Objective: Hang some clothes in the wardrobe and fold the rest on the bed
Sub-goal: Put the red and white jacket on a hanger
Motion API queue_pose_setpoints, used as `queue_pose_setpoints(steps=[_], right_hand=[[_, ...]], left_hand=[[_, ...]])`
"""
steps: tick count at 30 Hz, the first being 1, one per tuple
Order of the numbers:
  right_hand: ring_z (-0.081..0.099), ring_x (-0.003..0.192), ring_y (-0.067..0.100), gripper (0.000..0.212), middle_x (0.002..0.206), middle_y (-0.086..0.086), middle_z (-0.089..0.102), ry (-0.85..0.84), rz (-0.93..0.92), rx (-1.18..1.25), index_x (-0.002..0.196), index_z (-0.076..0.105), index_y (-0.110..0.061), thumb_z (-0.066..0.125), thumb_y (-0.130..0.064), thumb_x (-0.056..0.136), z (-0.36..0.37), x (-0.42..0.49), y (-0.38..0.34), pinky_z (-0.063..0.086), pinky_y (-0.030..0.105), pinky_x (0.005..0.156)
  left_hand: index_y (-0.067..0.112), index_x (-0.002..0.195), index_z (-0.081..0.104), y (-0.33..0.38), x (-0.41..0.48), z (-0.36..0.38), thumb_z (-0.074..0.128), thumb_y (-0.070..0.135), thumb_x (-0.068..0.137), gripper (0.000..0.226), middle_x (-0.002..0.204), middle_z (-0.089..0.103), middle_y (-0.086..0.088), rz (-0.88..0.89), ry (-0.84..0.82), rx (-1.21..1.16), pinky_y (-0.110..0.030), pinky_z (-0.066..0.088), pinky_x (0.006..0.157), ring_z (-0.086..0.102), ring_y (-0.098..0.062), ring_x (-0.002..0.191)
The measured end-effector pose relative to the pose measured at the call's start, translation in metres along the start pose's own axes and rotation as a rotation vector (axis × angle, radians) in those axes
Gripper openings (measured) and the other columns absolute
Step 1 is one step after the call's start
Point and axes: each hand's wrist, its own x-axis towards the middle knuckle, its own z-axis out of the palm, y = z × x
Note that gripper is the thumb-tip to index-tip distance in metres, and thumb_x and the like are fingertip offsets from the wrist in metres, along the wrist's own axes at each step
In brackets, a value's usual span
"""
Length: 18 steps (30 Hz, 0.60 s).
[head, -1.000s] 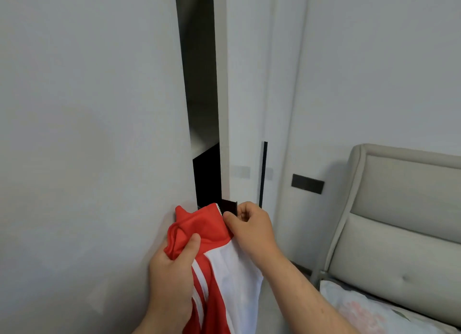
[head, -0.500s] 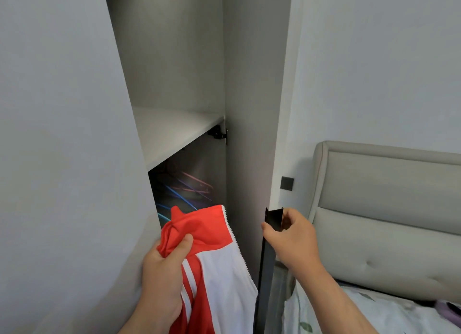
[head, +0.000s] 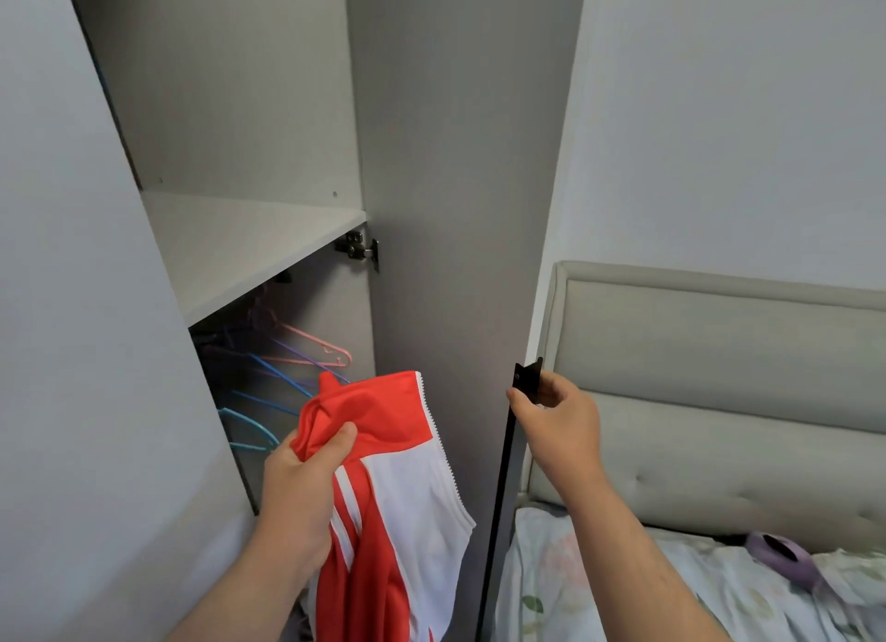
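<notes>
Door (head: pixel 460 258) open, right hand (head: pixel 558 426) gripping handle (head: pixel 525 382); left hand (head: pixel 307 493) clutching jacket (head: pixel 383 450). Hangers (head: pixel 287 373) bare; nothing hung yet, folding pending.

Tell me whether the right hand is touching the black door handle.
Touching. The head view shows the right hand with thumb and fingers pinched round the top of the black door handle.

You're showing two bare forearms, no sleeves in view; hands (head: pixel 297 488) & (head: pixel 561 426) wearing no gloves, rings, or watch.
</notes>
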Motion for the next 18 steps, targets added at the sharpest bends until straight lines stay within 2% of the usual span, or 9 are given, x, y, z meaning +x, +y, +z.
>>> queue_pose_setpoints(steps=[3,9,13,17,18], right_hand=[[0.062,0.076,-0.018,0.022,0.087,-0.022,0.070,-0.009,-0.004,0.015,0.100,0.072,-0.028,0.076,-0.013,0.084,-0.007,0.007,0.002,0.043,-0.001,0.065],[0.066,0.085,-0.013,0.029,0.090,-0.025,0.071,0.024,0.007,0.045,0.112,0.076,-0.021,0.075,-0.012,0.084,-0.016,0.025,0.014,0.046,0.001,0.073],[0.066,0.090,-0.011,0.030,0.092,-0.026,0.071,0.043,0.012,0.038,0.115,0.075,-0.021,0.074,-0.012,0.086,-0.019,0.038,0.021,0.050,0.010,0.085],[0.065,0.090,-0.014,0.031,0.094,-0.026,0.070,0.037,-0.001,0.037,0.117,0.074,-0.020,0.073,-0.011,0.087,-0.020,0.041,0.025,0.050,0.006,0.083],[0.065,0.092,-0.013,0.031,0.097,-0.024,0.071,0.034,0.009,0.024,0.118,0.073,-0.020,0.072,-0.012,0.088,-0.020,0.042,0.026,0.051,0.009,0.087]], left_hand=[[0.010,0.094,0.072,-0.006,0.004,0.011,0.071,0.006,0.086,0.009,0.088,0.075,-0.018,-0.018,-0.015,0.013,-0.045,0.055,0.085,0.071,-0.034,0.082],[0.009,0.103,0.070,-0.011,0.013,0.028,0.071,0.010,0.087,0.015,0.089,0.076,-0.017,-0.063,-0.064,0.029,-0.045,0.056,0.083,0.073,-0.035,0.080],[0.006,0.107,0.069,-0.014,0.018,0.033,0.072,0.011,0.087,0.021,0.093,0.075,-0.019,-0.100,-0.093,0.024,-0.047,0.056,0.085,0.073,-0.035,0.083],[0.008,0.105,0.068,-0.016,0.021,0.039,0.073,0.011,0.086,0.020,0.092,0.076,-0.017,-0.113,-0.107,0.031,-0.044,0.057,0.082,0.074,-0.034,0.081],[0.008,0.104,0.068,-0.016,0.021,0.041,0.072,0.010,0.086,0.019,0.091,0.076,-0.017,-0.116,-0.111,0.025,-0.043,0.057,0.080,0.074,-0.033,0.080]])
